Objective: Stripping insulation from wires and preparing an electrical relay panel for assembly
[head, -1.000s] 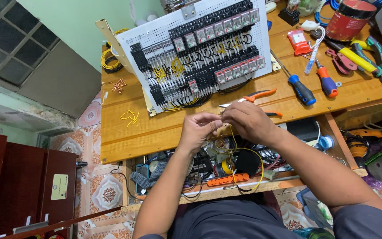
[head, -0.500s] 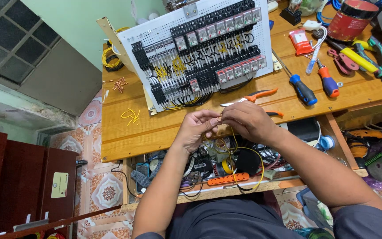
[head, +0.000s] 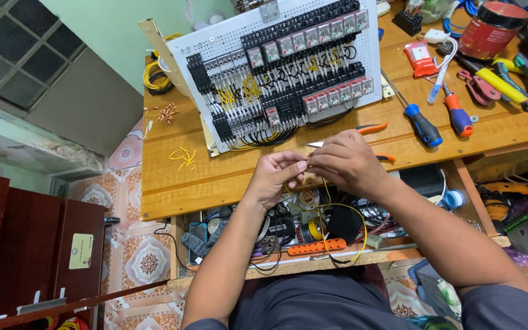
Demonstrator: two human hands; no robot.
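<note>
A thin yellow wire [head: 324, 201] is pinched between the fingertips of the left hand [head: 274, 176] and the right hand [head: 346, 164], which are pressed together over the front edge of the wooden workbench [head: 215, 177]. The wire is looped down toward the cluttered shelf below. A white relay panel [head: 276, 67] is propped just behind, beside orange-handled cutters [head: 371, 129].

Behind your work, the white relay panel [head: 282, 67] is leaning upright on the wooden surface [head: 215, 177]. Right of the panel, two blue-handled screwdrivers [head: 423, 125] are lying beside yellow-handled pliers [head: 508, 85]; left of it, yellow wire scraps [head: 181, 156] are lying loose.
</note>
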